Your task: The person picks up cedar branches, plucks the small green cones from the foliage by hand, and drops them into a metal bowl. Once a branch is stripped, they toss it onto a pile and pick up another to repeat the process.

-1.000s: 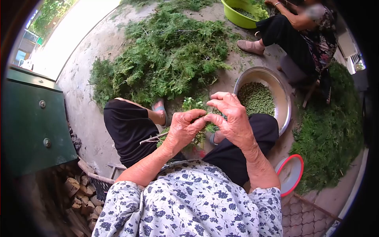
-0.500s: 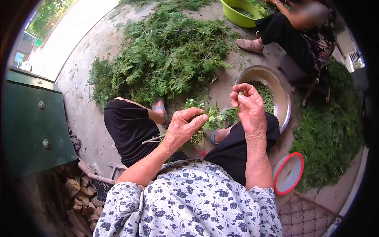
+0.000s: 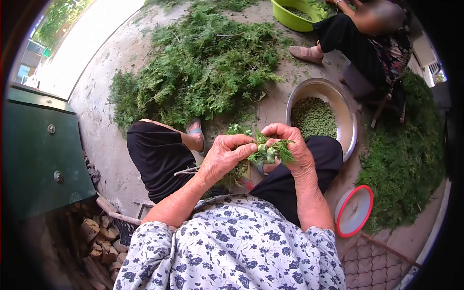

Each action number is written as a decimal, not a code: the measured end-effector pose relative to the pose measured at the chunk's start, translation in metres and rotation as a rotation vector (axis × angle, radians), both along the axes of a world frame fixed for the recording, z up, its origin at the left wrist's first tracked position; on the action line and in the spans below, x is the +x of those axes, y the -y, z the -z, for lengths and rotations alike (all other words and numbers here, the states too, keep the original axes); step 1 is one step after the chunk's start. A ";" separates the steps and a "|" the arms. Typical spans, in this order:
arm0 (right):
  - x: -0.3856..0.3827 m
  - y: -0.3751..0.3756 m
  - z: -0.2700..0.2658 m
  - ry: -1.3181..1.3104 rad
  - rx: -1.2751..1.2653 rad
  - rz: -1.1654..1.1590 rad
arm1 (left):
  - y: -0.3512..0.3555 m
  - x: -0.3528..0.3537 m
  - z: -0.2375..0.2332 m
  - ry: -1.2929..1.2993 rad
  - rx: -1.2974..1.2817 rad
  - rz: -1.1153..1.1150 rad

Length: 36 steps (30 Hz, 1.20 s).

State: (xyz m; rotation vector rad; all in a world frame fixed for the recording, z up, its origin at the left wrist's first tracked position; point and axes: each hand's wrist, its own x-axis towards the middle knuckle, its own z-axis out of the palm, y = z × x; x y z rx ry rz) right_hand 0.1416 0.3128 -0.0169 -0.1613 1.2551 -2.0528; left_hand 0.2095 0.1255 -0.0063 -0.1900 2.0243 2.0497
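My left hand (image 3: 229, 154) pinches a leafy cypress sprig (image 3: 286, 151) between thumb and fingers, its bare woody stem (image 3: 187, 171) sticking out to the left over my lap. Round pale-green cones (image 3: 270, 153) cluster on the sprig between my hands. My right hand (image 3: 294, 147) is closed at the sprig's upper side, thumb and forefinger bent against it beside the cones. Its exact fingertip contact is partly hidden by leaves. Just beyond my right hand stands a steel basin (image 3: 349, 113) with many loose green cones (image 3: 314, 117) inside.
A large heap of cut cypress branches (image 3: 203, 67) lies ahead, and another pile (image 3: 401, 164) at right. A person (image 3: 348, 38) sits at upper right by a lime-green tub (image 3: 290, 21). A red-rimmed white bucket (image 3: 371, 203), green metal cabinet (image 3: 43, 154) and firewood (image 3: 104, 237) are around me.
My right hand has moved left and down from near the basin to the sprig. The small green cone seen in its fingers before no longer shows there. My left hand keeps its hold.
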 end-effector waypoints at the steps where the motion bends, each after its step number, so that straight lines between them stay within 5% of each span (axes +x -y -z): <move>1: 0.000 -0.002 0.002 0.031 0.014 -0.053 | 0.000 0.000 0.000 0.001 0.001 -0.001; 9: 0.010 0.008 0.009 -0.064 -0.071 0.040 | 0.001 -0.002 -0.004 0.161 0.183 -0.056; 22: 0.017 0.015 -0.003 0.094 0.112 0.206 | -0.004 -0.001 0.000 0.058 0.040 0.016; 26: 0.000 -0.006 0.015 0.184 -0.248 0.421 | -0.002 -0.006 0.005 0.187 0.389 -0.208; 28: -0.003 -0.016 0.015 0.105 -0.291 0.497 | -0.006 -0.007 0.001 0.122 0.392 -0.263; 36: 0.012 0.006 -0.016 -0.746 0.432 0.308 | -0.007 -0.007 0.005 0.121 0.292 -0.213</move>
